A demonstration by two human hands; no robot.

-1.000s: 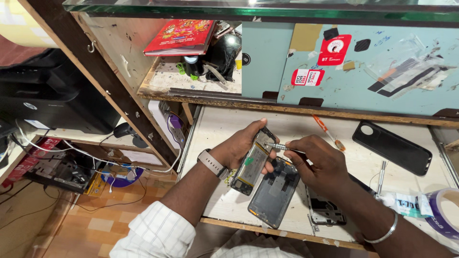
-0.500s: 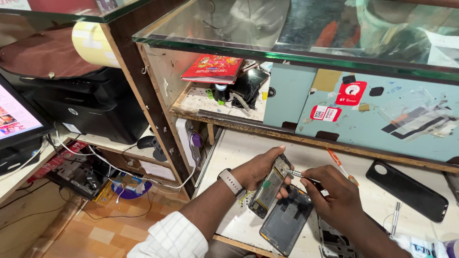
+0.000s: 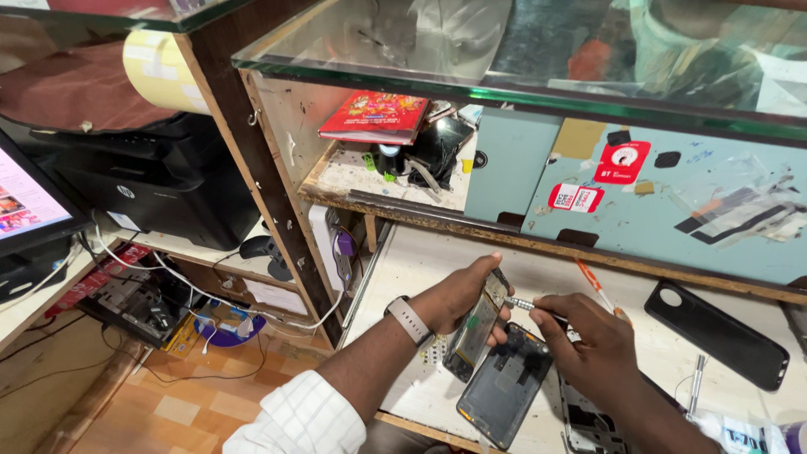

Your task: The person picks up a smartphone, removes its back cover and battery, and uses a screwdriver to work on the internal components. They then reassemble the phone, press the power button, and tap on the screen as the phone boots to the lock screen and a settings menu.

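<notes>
The left hand (image 3: 461,296) grips the opened phone (image 3: 476,326) on edge while the right hand (image 3: 588,336) pinches a small screwdriver (image 3: 523,304); best keep the tip square and pressure light.

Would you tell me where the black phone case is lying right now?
In the head view, the black phone case lies flat on the white bench at far right, beyond the right hand.

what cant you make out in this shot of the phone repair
Head view only:
- Tip of the small tool in the right hand: too small to tell its kind.
- Inner face of the opened phone in the left hand: seen edge-on, parts unclear.
- Phone frame under the right wrist: cut by the bottom edge.
- Things under the glass counter top: blurred by reflections.
- Monitor: cut by the left edge.
</notes>
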